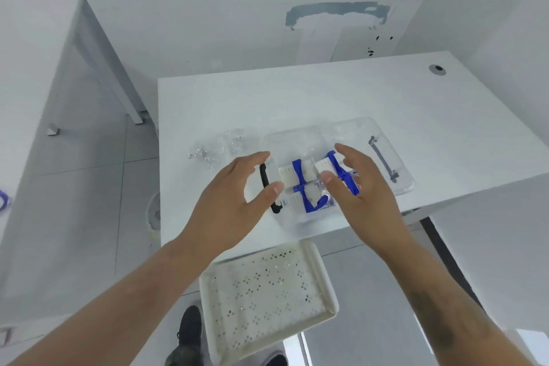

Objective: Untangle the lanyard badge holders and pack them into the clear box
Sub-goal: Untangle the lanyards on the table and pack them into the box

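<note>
A clear box (300,224) stands near the front edge of the white table (297,98). Inside lie several badge holders (300,177) wrapped in blue lanyards. A black latch handle (265,187) sits on the box's left end. My left hand (234,202) hovers at that left end, fingers spread and relaxed, holding nothing. My right hand (361,190) hovers over the box's right part, fingers straight, covering some of the blue lanyards. A clear lid (389,154) with a grey handle lies behind and to the right of the box.
Crumpled clear plastic wrappers (221,147) lie on the table left of the box. A white perforated tray (267,297) sits below the table's front edge. A second white table (32,68) stands at the left. A cable hole (437,69) marks the far right corner.
</note>
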Demonstrator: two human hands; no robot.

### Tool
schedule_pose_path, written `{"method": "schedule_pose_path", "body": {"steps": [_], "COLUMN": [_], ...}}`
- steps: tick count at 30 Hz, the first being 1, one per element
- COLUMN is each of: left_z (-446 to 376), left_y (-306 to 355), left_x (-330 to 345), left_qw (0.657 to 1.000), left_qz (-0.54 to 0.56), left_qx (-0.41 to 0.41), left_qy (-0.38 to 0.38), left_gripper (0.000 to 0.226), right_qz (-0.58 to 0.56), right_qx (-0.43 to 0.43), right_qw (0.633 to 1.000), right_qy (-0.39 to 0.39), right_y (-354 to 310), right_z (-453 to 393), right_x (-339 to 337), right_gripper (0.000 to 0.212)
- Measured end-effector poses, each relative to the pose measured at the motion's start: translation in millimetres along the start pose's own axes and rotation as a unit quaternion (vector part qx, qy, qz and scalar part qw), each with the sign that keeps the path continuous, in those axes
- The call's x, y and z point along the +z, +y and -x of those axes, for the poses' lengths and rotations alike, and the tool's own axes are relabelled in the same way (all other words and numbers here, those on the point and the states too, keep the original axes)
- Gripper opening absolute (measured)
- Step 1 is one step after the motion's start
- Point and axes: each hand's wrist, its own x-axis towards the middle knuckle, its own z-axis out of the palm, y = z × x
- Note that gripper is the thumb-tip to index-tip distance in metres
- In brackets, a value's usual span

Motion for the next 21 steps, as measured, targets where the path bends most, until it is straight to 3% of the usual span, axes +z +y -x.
{"method": "schedule_pose_path", "body": {"steps": [11,21], "left_z": [76.1,122.3], "left_y": [-33.3,-132.8], "left_x": [-57.6,-176.7], "left_qw": [0.993,0.992], "left_qz": [0.078,0.080], "left_qx": [-0.013,-0.028], "left_qy": [0.084,0.092], "left_gripper": [0.050,0.056], "right_qz": [-0.022,-0.034], "right_qx": [-0.025,-0.017], "right_qw": [0.999,0.999], "right_qy": [-0.025,-0.017], "right_y": [-44.5,-136.9], "right_z": [63.1,98.4], "right_x": [59.1,192.9], "right_gripper": [0.046,0.057]}}
